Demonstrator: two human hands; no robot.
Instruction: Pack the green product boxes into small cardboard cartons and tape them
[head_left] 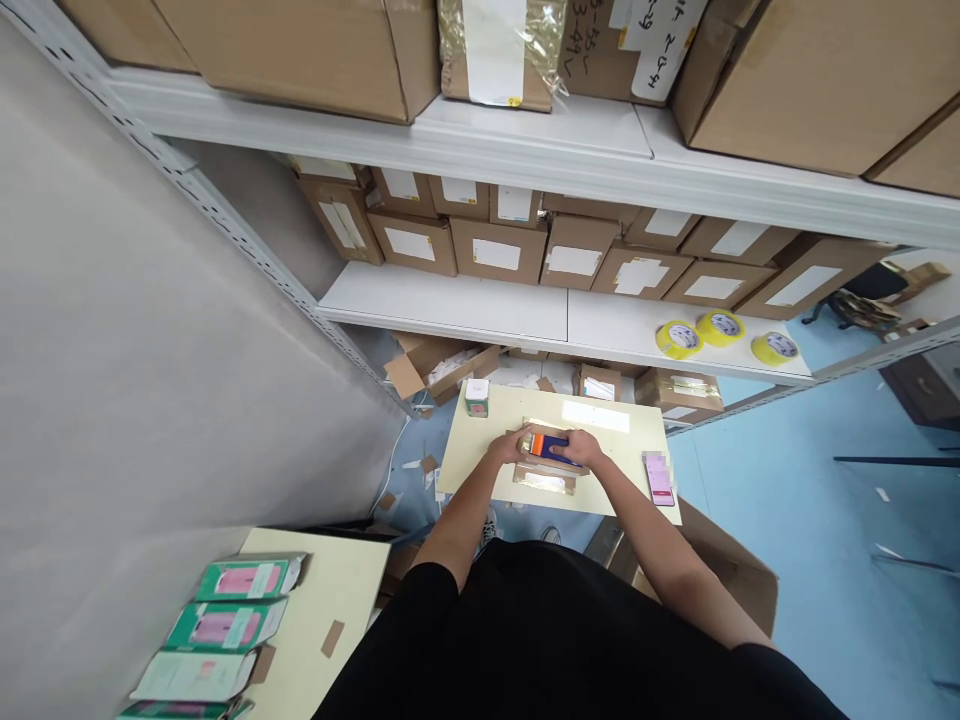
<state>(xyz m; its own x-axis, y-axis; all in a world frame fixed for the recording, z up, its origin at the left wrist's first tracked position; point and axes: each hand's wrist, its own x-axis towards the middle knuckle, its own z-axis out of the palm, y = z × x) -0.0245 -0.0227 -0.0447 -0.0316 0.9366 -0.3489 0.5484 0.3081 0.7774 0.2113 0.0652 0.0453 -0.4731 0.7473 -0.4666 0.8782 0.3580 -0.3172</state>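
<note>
The right hand (581, 448) grips the blue and orange box (546, 446), which is between the two hands. It sits in or on the brown cardboard box (541, 466); I can't tell how deep. The left hand (510, 447) touches the cardboard box's left end, but I can't tell if its fingers squeeze. If the right fingers push crookedly, the blue and orange box could catch on the cardboard. A wide elbow swing could bump the phone (660, 486), right of the right fingers.
</note>
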